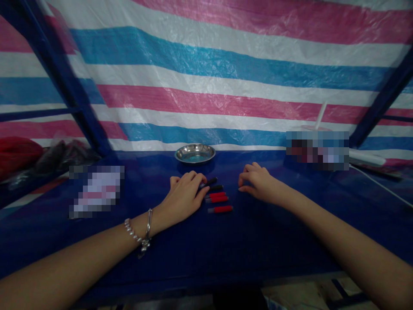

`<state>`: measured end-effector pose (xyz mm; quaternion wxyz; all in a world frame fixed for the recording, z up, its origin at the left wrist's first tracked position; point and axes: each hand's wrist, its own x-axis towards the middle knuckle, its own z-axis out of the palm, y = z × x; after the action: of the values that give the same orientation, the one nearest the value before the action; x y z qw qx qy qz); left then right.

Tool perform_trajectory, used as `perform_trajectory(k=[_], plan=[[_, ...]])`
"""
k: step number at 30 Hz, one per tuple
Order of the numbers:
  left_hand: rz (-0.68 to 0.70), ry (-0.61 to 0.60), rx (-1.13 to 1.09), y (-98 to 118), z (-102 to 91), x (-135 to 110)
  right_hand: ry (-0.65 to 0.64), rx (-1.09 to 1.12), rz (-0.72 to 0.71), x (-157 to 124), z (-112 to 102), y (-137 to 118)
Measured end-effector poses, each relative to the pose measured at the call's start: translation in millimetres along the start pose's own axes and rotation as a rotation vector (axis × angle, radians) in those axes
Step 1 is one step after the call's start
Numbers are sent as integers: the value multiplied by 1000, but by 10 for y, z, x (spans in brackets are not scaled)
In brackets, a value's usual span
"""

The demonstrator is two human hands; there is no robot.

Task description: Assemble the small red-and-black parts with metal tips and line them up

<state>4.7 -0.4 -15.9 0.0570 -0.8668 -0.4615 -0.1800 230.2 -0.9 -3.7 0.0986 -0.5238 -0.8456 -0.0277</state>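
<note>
My left hand point(184, 196), with bracelets at the wrist, rests low over the table. Its thumb and index finger close around the left end of a short black pen-like stick point(216, 188); the fingers partly hide it. Just beyond lies another black stick point(211, 181), close to the fingertips. Nearer to me, two red sticks with pale, see-through-looking ends lie side by side, the front one point(220, 199) almost touching the other. A third red stick point(223, 209) lies apart, closer to me. To the right, my right hand point(256, 183) has loosely curved fingers, apart, with nothing visible in them.
A shiny oval metal dish point(195, 154) stands at the back of the blue table point(206, 254). Blurred-out items sit at left and right. A white cable point(383, 183) runs along the right side. Striped sheeting point(226, 64) hangs behind, between blue metal posts point(61, 82).
</note>
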Motion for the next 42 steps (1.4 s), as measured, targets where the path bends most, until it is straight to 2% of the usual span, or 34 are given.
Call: perform_trajectory(k=[11, 30, 42], plan=[[46, 4, -78, -42, 11, 33, -37, 24, -20, -11, 12, 22], [16, 4, -85, -40, 14, 51, -40, 39, -40, -14, 11, 39], [40, 118, -100, 28, -74, 15, -26, 42, -30, -23, -5, 45]])
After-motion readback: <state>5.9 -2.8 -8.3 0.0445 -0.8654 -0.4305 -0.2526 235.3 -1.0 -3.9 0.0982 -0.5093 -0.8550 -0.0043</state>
